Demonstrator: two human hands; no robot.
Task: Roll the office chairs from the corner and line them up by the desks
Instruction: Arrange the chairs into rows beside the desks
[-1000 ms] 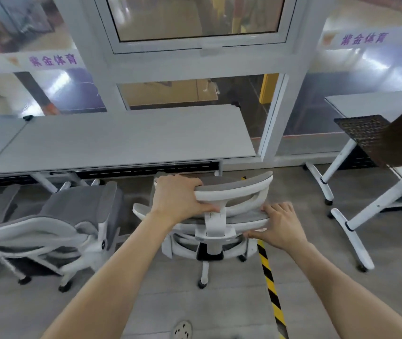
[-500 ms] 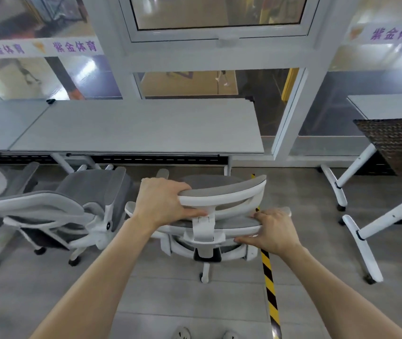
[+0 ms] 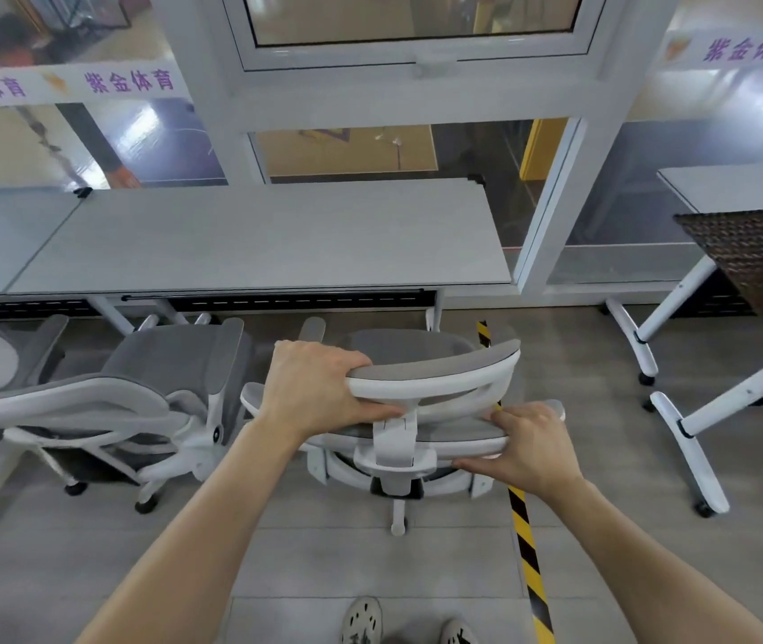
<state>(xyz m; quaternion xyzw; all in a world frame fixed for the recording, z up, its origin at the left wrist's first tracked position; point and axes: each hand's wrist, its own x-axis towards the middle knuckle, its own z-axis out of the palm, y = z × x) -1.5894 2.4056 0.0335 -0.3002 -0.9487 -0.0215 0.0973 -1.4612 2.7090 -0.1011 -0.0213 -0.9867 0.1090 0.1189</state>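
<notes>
While standing behind the chair [image 3: 398, 343], just short of the tabletop [image 3: 254, 244], wrapping left grip [image 3: 319, 388] round the headrest [image 3: 444, 370], pinching the backrest [image 3: 463, 434] with right grip [image 3: 526, 446]; probably rolling lightly on casters [image 3: 397, 528], tipping if shoved high.

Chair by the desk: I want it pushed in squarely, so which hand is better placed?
Probably the right hand: it grips the backrest, the lower, steadier hold; the left hand grips the headrest above.
</notes>
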